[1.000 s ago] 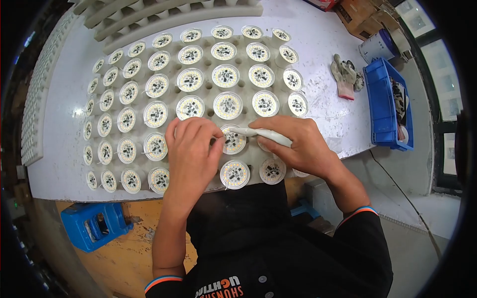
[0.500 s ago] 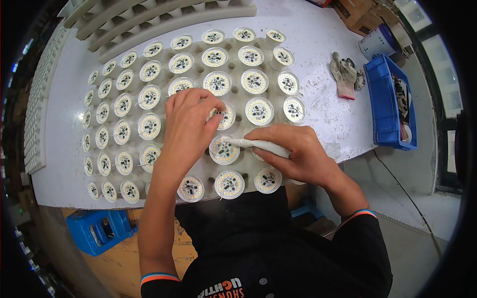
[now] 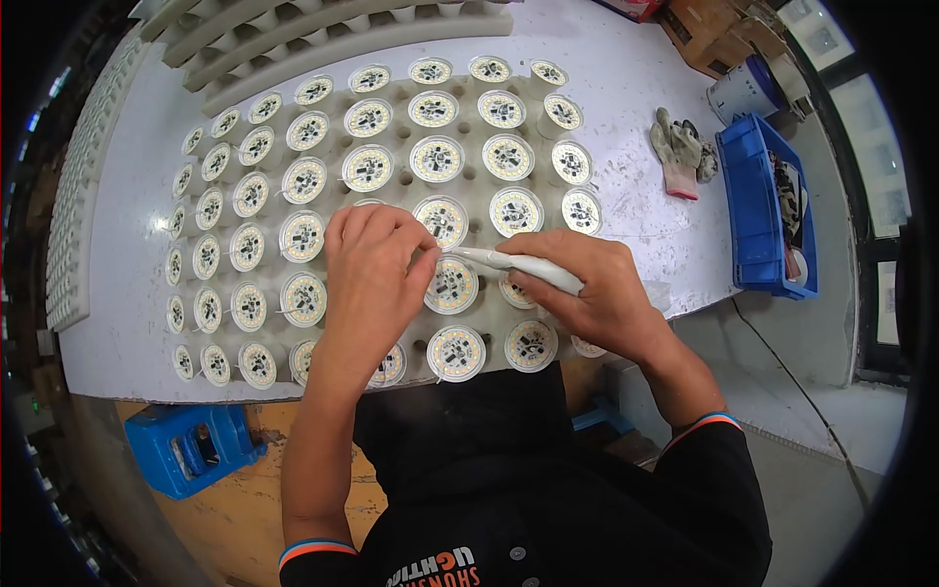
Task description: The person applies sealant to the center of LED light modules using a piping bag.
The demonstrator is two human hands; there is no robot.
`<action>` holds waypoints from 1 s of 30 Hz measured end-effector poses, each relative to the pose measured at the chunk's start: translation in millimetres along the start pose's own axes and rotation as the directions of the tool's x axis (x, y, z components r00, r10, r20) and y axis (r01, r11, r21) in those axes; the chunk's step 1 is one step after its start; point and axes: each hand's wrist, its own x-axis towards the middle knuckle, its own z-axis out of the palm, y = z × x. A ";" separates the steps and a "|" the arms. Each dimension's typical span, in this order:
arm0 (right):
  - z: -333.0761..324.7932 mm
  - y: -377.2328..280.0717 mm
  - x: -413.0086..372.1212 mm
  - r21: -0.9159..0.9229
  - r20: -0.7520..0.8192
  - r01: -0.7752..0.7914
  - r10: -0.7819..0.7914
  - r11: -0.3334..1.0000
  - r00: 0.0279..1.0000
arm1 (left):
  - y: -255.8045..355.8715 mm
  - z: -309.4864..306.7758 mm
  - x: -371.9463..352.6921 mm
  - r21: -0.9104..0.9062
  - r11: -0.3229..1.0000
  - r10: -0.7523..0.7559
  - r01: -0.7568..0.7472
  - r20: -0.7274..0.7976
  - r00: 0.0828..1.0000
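Note:
Rows of round LED bulbs (image 3: pixel 436 158) with open tops stand in a pale foam tray (image 3: pixel 469 137); each top shows a circuit board ringed by small yellow LEDs. My right hand (image 3: pixel 602 293) grips a slim white tool (image 3: pixel 538 269) with a narrow tip, whose exact kind I cannot make out. That tip points left, over the near edge of one bulb (image 3: pixel 440 220). My left hand (image 3: pixel 377 264) is closed in a pinch close to the tip, above a lower bulb (image 3: pixel 451 286). Whatever lies between its fingertips is too small to name.
More foam trays (image 3: pixel 333 39) are stacked at the back, and another stands along the left side. On the right lie work gloves (image 3: pixel 677 152), a blue crate (image 3: pixel 768 205) of odds and ends, and a white bucket (image 3: pixel 743 88). A blue stool (image 3: pixel 191 450) is below the table.
My left hand has come down to the tool's tip, its fingers now pinched together. The white tool has moved slightly up and right. The whole view has shifted a little.

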 end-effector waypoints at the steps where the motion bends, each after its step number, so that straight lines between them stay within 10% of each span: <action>1: -2.4 -1.7 -0.4 0.013 -0.017 -0.005 0.005 1.000 1.000 | -0.1 0.7 -0.5 0.013 1.000 -0.002 0.002 -0.002 1.000; 30: 3.2 20.4 38.7 -0.396 0.145 0.126 -0.073 0.910 0.987 | 1.9 1.6 21.7 0.086 0.996 -0.014 0.003 0.124 0.992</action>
